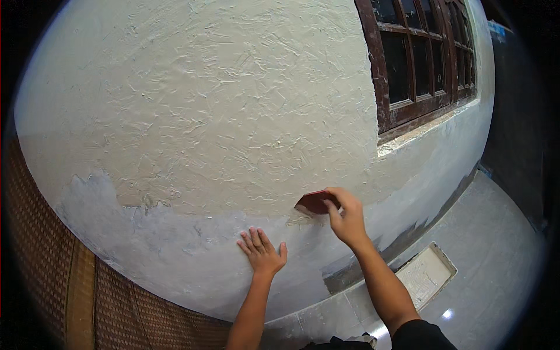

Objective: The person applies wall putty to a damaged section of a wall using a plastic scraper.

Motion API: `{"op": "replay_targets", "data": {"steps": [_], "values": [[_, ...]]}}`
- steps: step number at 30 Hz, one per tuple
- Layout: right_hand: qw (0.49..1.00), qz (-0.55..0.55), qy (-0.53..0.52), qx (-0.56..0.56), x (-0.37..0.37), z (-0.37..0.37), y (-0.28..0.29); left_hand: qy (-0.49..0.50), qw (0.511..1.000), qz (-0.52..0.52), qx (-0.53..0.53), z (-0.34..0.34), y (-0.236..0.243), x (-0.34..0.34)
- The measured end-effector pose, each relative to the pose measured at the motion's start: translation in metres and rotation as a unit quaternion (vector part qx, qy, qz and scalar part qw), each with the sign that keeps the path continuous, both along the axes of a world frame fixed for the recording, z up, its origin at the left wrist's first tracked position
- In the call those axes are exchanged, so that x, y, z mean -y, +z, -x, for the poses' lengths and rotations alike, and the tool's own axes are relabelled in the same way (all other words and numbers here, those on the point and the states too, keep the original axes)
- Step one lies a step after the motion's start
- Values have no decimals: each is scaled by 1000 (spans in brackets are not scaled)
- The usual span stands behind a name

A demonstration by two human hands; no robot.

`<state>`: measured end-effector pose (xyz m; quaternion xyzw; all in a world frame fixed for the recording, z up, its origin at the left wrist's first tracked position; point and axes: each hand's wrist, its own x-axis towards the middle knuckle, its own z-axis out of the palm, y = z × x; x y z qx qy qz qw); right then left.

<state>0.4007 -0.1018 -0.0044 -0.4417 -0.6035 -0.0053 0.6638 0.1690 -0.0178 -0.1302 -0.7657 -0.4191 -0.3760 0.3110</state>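
In my right hand (pixel 348 219) is a flat dark red scraper (pixel 315 202), pinched between thumb and fingers. Its lower left edge meets the wall where cream textured plaster (pixel 245 128) borders the smooth grey band below, and a little wet plaster shows at that edge. My left hand (pixel 262 251) lies flat against the grey part of the wall (pixel 192 256), fingers spread, holding nothing. It is lower and to the left of the scraper.
A brown wooden window (pixel 417 64) with dark panes is set in the wall at upper right. On the grey tiled floor (pixel 484 245), a shallow tray (pixel 429 274) of cream plaster lies beyond my right forearm. Woven brown matting (pixel 41 233) borders the wall at left.
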Motion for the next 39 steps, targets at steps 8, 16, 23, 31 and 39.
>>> {"op": "replay_targets", "data": {"steps": [8,16,23,31,39], "values": [[999,-7,-19,-45,-2,-6,-9,-1,1000,-4,-2,0,-3,-2],[1000,1,-18,-21,1,-10,-8,-1,1000,-3,0,-2,-1,-1],[999,33,23,15,4,-8,-5,-4,1000,2,-14,-1,1,0],[999,34,13,-6,3,-10,-5,-4,1000,6,-17,0,0,-1],[1000,10,-5,-28,3,-7,-10,0,1000,3,-12,0,1,0]]}}
